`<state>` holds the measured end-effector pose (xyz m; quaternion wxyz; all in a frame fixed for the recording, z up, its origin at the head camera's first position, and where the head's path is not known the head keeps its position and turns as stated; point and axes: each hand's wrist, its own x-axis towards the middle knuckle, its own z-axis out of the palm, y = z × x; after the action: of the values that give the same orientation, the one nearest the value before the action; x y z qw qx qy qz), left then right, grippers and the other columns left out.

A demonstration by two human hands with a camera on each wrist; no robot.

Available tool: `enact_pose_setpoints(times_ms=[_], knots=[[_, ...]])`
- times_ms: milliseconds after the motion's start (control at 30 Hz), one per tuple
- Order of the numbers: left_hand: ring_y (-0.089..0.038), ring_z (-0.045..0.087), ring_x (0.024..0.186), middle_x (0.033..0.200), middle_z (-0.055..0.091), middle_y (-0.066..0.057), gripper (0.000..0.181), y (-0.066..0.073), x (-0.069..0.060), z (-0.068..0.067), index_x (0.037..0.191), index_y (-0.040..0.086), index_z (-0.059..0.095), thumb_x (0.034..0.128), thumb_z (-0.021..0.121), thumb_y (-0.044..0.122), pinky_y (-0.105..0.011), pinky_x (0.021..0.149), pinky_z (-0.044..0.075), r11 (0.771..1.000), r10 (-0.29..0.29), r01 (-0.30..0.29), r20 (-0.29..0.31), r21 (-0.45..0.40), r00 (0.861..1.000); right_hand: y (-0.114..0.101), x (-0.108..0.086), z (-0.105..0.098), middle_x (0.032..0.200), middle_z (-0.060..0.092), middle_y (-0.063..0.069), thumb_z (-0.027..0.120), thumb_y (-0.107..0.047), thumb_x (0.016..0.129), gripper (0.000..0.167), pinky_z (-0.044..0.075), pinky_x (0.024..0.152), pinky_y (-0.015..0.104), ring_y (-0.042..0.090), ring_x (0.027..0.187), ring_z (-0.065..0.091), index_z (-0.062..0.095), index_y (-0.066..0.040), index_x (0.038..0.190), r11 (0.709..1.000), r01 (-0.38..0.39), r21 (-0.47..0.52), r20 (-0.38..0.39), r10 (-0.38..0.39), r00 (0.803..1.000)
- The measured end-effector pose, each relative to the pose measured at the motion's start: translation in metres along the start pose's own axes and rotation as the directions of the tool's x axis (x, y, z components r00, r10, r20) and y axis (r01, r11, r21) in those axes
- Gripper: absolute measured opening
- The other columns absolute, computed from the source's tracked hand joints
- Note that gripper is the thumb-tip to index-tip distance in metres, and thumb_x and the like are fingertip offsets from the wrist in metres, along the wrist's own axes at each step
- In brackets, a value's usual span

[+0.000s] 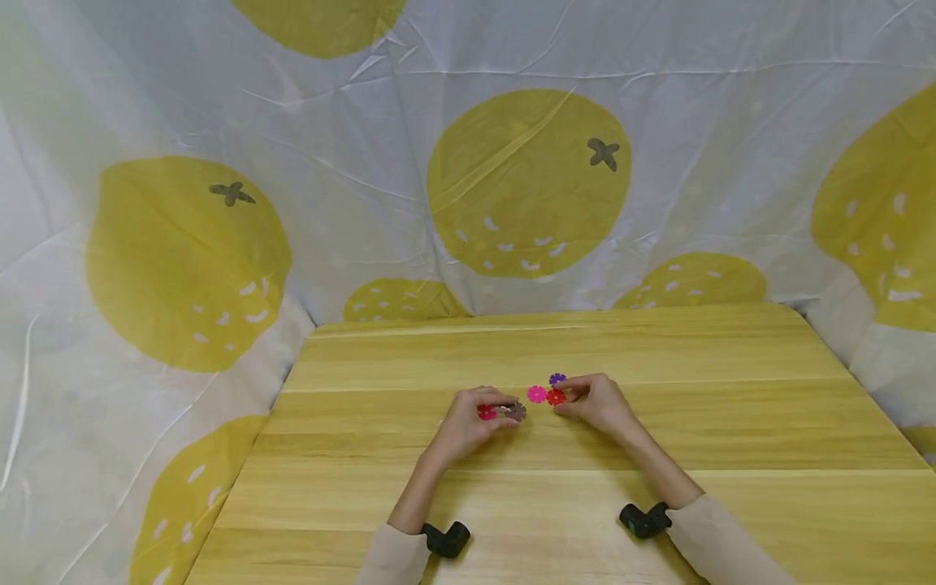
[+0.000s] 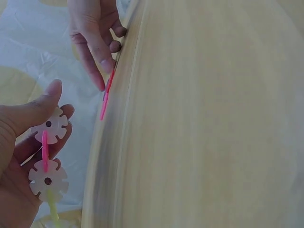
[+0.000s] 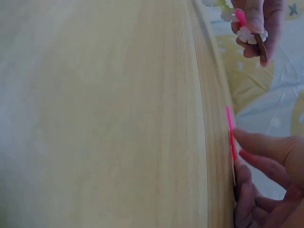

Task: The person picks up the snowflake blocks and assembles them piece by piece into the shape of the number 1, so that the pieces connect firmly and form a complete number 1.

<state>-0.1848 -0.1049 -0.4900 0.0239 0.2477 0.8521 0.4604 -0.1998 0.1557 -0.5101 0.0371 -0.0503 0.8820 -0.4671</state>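
Note:
My left hand (image 1: 471,418) grips a chain of notched plastic discs above the table. The chain has white discs (image 2: 49,181), a pink disc (image 2: 45,152) set edge-on between them, a yellow disc (image 2: 53,209) and a brown disc (image 1: 516,411) at the end facing the right hand. My right hand (image 1: 600,402) is at the tabletop, thumb and index finger pinching the edges of a red disc (image 1: 556,397). Beside that red disc lies a bright pink disc (image 1: 537,394); whether they are joined I cannot tell. A purple disc (image 1: 557,379) is partly hidden behind the right fingers.
The wood-grain table (image 1: 585,520) spreads around both hands. Behind it hangs a pale cloth (image 1: 366,162) printed with yellow lemons. Each wrist bears a black camera, one left (image 1: 448,539) and one right (image 1: 643,521).

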Motion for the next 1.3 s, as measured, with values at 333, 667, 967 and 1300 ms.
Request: enact_pose_setpoints(times_ms=[333,667,967,1300], knots=[[-0.019,0.071,0.105,0.108,0.079,-0.004,0.029,0.0008,0.0005,-0.0031,0.114,0.008,0.08,0.087,0.084,0.015,-0.035,0.099,0.054,0.999,-0.046,0.047,0.025,-0.021,0.999,-0.0039,0.0024,0.0002,0.075,0.071,0.002,0.087,-0.009,0.081,0.024,0.04,0.059,0.024,0.012,0.066,0.057,0.082,-0.006,0.104,0.999,-0.006,-0.04,-0.025,0.005,1.0],[-0.021,0.071,0.107,0.11,0.079,-0.005,0.027,-0.0007,-0.0006,-0.0044,0.114,0.008,0.08,0.0883,0.083,0.015,-0.035,0.098,0.055,0.999,-0.05,0.051,0.038,-0.013,0.998,-0.0057,0.0035,0.001,0.084,0.074,0.005,0.088,-0.007,0.079,0.018,0.047,0.071,0.027,0.013,0.076,0.062,0.081,-0.007,0.096,0.999,0.011,-0.049,-0.009,-0.011,1.0],[-0.02,0.072,0.106,0.11,0.079,-0.004,0.026,-0.0003,-0.0019,-0.0037,0.114,0.008,0.08,0.0885,0.083,0.014,-0.033,0.097,0.055,0.998,-0.058,0.058,0.038,-0.006,0.998,-0.0089,0.0011,0.0026,0.094,0.073,0.009,0.087,-0.008,0.081,0.022,0.049,0.075,0.03,0.02,0.088,0.065,0.08,-0.006,0.102,0.996,0.019,-0.092,-0.003,-0.019,1.0],[-0.021,0.071,0.106,0.11,0.079,-0.005,0.027,-0.0001,-0.0036,-0.0045,0.115,0.008,0.08,0.0888,0.082,0.012,-0.028,0.093,0.055,0.998,-0.063,0.062,0.039,0.014,0.997,-0.0095,-0.0005,0.0021,0.093,0.071,0.01,0.087,-0.006,0.08,0.026,0.05,0.074,0.029,0.016,0.081,0.063,0.073,-0.003,0.101,0.997,0.015,-0.081,0.039,-0.012,0.999]])
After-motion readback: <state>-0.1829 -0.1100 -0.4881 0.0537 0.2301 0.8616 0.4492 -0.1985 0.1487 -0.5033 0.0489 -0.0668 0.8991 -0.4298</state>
